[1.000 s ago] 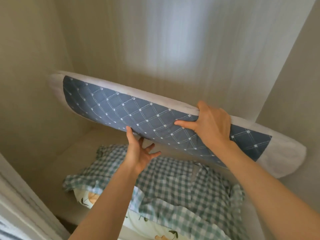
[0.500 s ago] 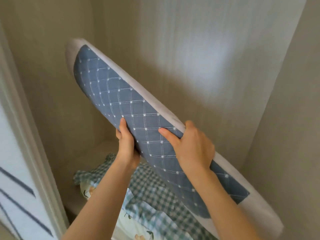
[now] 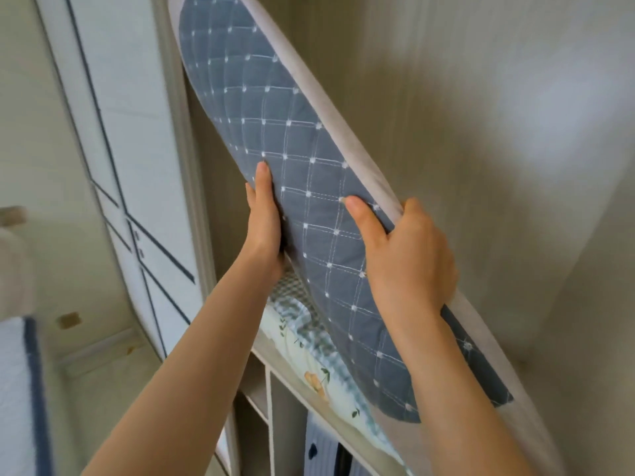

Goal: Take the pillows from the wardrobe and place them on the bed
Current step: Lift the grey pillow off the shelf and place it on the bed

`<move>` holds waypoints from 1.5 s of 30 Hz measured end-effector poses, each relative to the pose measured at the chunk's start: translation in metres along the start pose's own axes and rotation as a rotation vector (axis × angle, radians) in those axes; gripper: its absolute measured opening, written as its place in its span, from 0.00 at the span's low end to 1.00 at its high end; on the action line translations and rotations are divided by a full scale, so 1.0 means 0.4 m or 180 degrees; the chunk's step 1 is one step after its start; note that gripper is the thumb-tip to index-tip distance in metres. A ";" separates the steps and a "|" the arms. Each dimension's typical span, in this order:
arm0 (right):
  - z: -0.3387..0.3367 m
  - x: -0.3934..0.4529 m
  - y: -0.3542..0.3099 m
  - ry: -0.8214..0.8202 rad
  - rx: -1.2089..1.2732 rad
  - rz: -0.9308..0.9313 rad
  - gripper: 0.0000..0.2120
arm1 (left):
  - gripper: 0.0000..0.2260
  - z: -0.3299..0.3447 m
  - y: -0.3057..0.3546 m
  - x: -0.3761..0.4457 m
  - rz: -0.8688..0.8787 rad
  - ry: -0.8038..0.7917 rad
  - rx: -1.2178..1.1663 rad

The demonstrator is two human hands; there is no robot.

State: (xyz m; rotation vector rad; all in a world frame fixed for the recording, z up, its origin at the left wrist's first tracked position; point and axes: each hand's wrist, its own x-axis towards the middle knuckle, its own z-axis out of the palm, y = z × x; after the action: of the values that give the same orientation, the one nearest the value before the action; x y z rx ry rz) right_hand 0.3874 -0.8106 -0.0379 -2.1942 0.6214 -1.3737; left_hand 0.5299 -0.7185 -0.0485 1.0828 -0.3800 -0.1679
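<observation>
**Pillow held steeply tilted at the wardrobe opening**

At the far left edge of the frame, a white surface with a dark blue border point(image 3: 32, 389) is seen, blurred. To its right, across the upper left and centre left, a white wardrobe door point(image 3: 137, 166) with thin dark blue lines is shown standing open. Just right of the door, the left hand point(image 3: 264, 231) is raised at the centre of the frame; its fingers are held together and pressed flat along the left edge of the pillow point(image 3: 292, 187), with the thumb hidden behind the fabric. The pillow is held in the air, steeply tilted, its upper end at the top centre and its lower end at the lower right. A blue quilted face with white stitched squares is turned toward the camera, and a pale grey band is seen along its right side. Below the left hand, on the wardrobe shelf point(image 3: 275, 367), a green checked cloth point(image 3: 292, 290) and a floral pillow point(image 3: 309, 365) are partly visible under the tilted pillow. Right of centre, the right hand point(image 3: 409, 259) is clamped on the pillow's right edge, thumb laid across the blue face, fingers wrapped over the grey band. The right of the frame is filled by the beige inner wall point(image 3: 515, 132) of the wardrobe.
</observation>
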 end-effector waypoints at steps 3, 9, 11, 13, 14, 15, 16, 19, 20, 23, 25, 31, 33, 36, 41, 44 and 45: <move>-0.030 -0.019 -0.004 0.0020 0.0237 0.0024 0.30 | 0.37 0.004 0.036 -0.043 0.0072 -0.0025 0.0124; -0.070 -0.085 -0.025 0.0203 0.0673 0.0115 0.29 | 0.48 0.006 0.091 -0.120 0.0430 0.0046 0.0418; -0.065 -0.109 -0.032 0.0218 0.0920 0.0230 0.30 | 0.47 -0.004 0.113 -0.144 0.0676 0.0111 0.0567; -0.056 -0.138 -0.039 0.0182 0.1246 0.0335 0.30 | 0.44 -0.014 0.131 -0.172 0.0914 0.0264 0.0701; -0.051 -0.154 -0.042 0.0151 0.1416 0.0377 0.30 | 0.42 -0.019 0.139 -0.188 0.1015 0.0358 0.0771; -0.047 -0.168 -0.047 0.0123 0.1579 0.0411 0.30 | 0.41 -0.025 0.147 -0.202 0.1111 0.0454 0.0863; -0.042 -0.181 -0.051 0.0090 0.1739 0.0442 0.30 | 0.40 -0.031 0.156 -0.216 0.1196 0.0549 0.0984; -0.028 -0.222 -0.064 -0.0033 0.2267 0.0492 0.25 | 0.38 -0.057 0.183 -0.254 0.1362 0.0769 0.1266; -0.022 -0.236 -0.068 -0.0060 0.2416 0.0482 0.23 | 0.37 -0.069 0.191 -0.268 0.1420 0.0819 0.1333; -0.001 -0.285 -0.089 -0.0212 0.2780 0.0420 0.20 | 0.36 -0.115 0.212 -0.315 0.1683 0.1008 0.1576; 0.016 -0.310 -0.109 -0.0331 0.2890 0.0318 0.21 | 0.34 -0.155 0.224 -0.346 0.1832 0.1215 0.1682; 0.076 -0.366 -0.195 -0.0676 0.2912 0.0065 0.28 | 0.35 -0.292 0.258 -0.421 0.1954 0.1781 0.1705; 0.102 -0.392 -0.224 -0.0816 0.2957 0.0027 0.29 | 0.35 -0.345 0.264 -0.438 0.1928 0.1968 0.1709; 0.154 -0.425 -0.265 -0.1053 0.3177 0.0158 0.26 | 0.32 -0.431 0.269 -0.448 0.1949 0.2124 0.1799; 0.269 -0.468 -0.329 -0.1456 0.3481 0.0404 0.20 | 0.25 -0.612 0.256 -0.444 0.1865 0.2477 0.1833; 0.355 -0.478 -0.363 -0.1642 0.3636 0.0506 0.15 | 0.21 -0.759 0.253 -0.423 0.1623 0.2842 0.1789; 0.391 -0.480 -0.375 -0.1728 0.3661 0.0547 0.15 | 0.20 -0.815 0.252 -0.415 0.1536 0.2990 0.1789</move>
State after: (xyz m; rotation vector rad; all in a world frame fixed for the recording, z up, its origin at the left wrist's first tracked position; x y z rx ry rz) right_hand 0.4727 -0.5535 -0.1403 -1.3782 -0.1841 -0.6671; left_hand 0.4961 -0.3494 -0.1301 1.4484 0.1914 0.9034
